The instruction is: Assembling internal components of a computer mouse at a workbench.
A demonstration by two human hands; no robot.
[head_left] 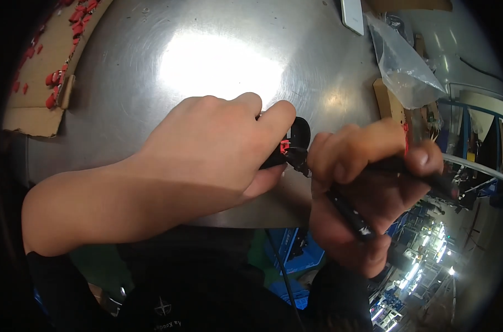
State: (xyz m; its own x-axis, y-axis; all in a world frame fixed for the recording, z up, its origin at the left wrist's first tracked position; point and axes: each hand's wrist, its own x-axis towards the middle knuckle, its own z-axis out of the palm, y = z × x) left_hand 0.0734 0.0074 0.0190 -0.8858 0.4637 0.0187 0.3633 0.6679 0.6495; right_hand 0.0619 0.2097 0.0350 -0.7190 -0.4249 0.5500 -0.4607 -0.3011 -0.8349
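My left hand (215, 141) is closed around a black part (300, 130) with a rounded end, most of which its fingers hide. A small red piece (285, 146) sits in that part, just beyond the fingertips. My right hand (340, 152) is wrapped around the black handles of a pair of pliers (351, 214), with the two handles spread apart. The dark jaws of the pliers point left and meet or lie close to the black part beside the red piece; whether they touch cannot be made out. Motion blurs the right hand slightly.
Below both hands is a shiny metal table (135, 72). Cardboard (32, 113) with several small red pieces (53, 77) lies at the left. Far right are a clear plastic bag (403, 66), a white flat object (352, 16) and a cardboard box (388, 102). Blue crates (312, 257) stand below the near edge.
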